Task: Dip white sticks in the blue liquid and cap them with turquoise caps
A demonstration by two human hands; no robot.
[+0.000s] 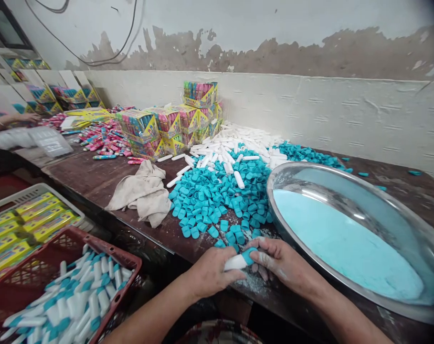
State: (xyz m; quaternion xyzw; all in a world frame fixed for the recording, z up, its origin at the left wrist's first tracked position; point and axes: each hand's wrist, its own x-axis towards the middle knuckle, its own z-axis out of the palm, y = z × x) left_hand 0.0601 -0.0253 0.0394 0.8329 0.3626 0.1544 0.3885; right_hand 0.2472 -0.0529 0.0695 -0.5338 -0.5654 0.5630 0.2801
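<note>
Tube (pixel 234 263) in left grip (pixel 210 273), cap (pixel 249 256) in right (pixel 281 263)

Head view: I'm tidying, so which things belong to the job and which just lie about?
Likely the job's: capped tube in hand; loose blue caps; white tubes; blue powder; bowl; red crate.

Likely just lying about: cloth; pink sticks; stacked boxes.
</note>
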